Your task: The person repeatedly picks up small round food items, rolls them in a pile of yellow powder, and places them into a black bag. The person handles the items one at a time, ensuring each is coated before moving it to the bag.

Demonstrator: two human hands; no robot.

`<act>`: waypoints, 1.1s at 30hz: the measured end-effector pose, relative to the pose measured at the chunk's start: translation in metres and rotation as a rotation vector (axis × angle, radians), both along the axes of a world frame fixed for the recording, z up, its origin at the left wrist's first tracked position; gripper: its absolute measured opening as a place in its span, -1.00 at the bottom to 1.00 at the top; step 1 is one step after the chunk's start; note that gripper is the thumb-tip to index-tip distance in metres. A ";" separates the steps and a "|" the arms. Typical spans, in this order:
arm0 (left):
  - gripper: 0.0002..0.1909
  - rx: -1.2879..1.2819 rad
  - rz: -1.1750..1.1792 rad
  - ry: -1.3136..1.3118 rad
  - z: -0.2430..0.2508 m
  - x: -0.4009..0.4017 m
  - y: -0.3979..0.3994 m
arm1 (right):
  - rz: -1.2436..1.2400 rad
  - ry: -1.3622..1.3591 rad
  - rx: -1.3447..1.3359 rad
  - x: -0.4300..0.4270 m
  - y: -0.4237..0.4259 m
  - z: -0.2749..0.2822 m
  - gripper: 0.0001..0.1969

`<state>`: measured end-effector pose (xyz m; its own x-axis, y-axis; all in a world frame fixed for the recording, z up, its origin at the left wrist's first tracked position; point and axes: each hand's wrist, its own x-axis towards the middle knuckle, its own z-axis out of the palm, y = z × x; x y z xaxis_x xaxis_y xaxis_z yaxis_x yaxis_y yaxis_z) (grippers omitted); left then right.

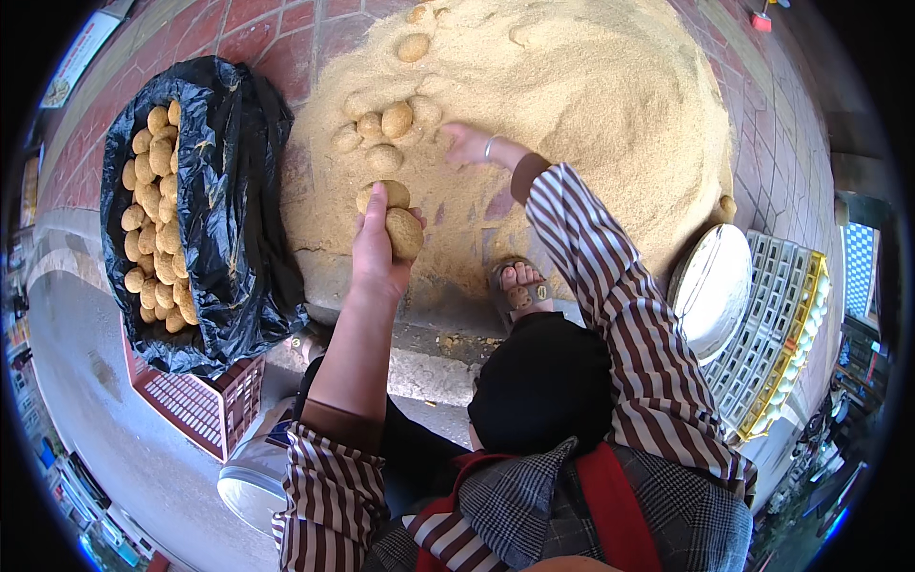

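My left hand is closed around coated eggs; two show between the thumb and fingers, both covered in tan grains. My right hand, with a light bracelet at the wrist, is over the left part of a wide heap of husk-like grains. It appears empty, its fingers partly spread and slightly blurred. Just left of its fingertips, several more coated eggs lie on or partly in the heap. At the left, a black plastic bag lines a crate and holds many coated eggs.
The dark red plastic crate stands on the left, by a round metal container. On the right are a round pale lid or basin, stacked grey crates and a yellow crate with pale greenish eggs. A kerb edge runs beneath me.
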<state>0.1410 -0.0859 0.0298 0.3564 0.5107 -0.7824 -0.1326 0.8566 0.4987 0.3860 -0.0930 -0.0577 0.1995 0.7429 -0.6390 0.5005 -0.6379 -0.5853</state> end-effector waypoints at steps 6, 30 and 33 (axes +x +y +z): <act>-0.48 0.001 0.023 -0.039 0.007 -0.010 0.008 | -1.032 -0.405 0.500 0.138 -0.049 -0.008 -0.51; -0.50 -0.044 -0.012 -0.080 0.014 0.002 0.000 | -1.119 1.001 0.328 0.041 -0.097 -0.010 -0.76; -0.50 -0.056 -0.030 -0.071 0.016 0.003 -0.004 | -0.968 1.103 0.357 0.035 -0.097 0.000 -0.75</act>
<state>0.1435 -0.0903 0.0461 0.4269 0.4552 -0.7814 -0.1400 0.8869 0.4402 0.4213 -0.1901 -0.0581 0.2433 0.7536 -0.6107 -0.7981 -0.2023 -0.5676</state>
